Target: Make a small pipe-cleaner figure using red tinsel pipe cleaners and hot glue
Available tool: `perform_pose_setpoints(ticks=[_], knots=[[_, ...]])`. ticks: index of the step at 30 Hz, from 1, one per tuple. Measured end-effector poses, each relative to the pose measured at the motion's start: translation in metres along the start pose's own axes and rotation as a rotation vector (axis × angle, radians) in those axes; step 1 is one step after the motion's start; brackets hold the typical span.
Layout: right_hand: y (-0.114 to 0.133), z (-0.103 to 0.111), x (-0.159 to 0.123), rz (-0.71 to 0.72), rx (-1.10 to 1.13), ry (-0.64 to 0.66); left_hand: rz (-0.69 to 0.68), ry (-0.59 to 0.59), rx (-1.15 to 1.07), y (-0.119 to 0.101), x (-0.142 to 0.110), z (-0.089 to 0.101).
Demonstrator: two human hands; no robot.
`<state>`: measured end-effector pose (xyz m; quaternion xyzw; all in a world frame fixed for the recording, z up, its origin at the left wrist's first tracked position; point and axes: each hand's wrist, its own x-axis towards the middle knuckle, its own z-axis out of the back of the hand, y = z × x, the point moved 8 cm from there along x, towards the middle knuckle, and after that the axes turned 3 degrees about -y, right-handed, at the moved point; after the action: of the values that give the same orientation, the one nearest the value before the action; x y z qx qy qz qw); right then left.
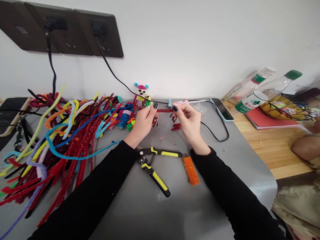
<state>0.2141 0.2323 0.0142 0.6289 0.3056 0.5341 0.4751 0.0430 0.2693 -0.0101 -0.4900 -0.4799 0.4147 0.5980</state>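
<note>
A short red glittery pipe cleaner [163, 110] is stretched level between my two hands. My left hand [143, 122] pinches its left end between thumb and fingers. At the other end, the closed fingers of my right hand [189, 121] grip it. Just below, a small red tinsel piece [176, 126] lies on the grey mat. Nearer to me, between my forearms, rest spread pliers [160, 182] with black and yellow handles. Beside my right sleeve is a row of cut orange pipe cleaners [190, 170]. Behind my left hand stands a small pipe-cleaner figure [141, 91] with blue ears.
A tangled heap of coloured pipe cleaners [72, 143] covers the left side. Black cables run from the wall sockets [82, 33] onto the table. To the right are a phone [222, 109], bottles [251, 100], a yellow basket [280, 111], a red notebook [270, 121] and part of another person [306, 150].
</note>
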Motion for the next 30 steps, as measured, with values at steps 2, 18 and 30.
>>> perform_pose_setpoints(ticks=[2,18,30], knots=[[0.000,0.000,0.000,-0.003,0.021,-0.006,-0.011,-0.001,0.002,-0.001,0.000,0.000],[-0.001,0.000,-0.001,-0.010,-0.003,0.004,0.042,0.031,-0.042,0.005,0.001,-0.003],[-0.011,0.002,0.004,-0.052,0.029,0.012,-0.285,0.110,0.330,-0.016,-0.003,-0.006]])
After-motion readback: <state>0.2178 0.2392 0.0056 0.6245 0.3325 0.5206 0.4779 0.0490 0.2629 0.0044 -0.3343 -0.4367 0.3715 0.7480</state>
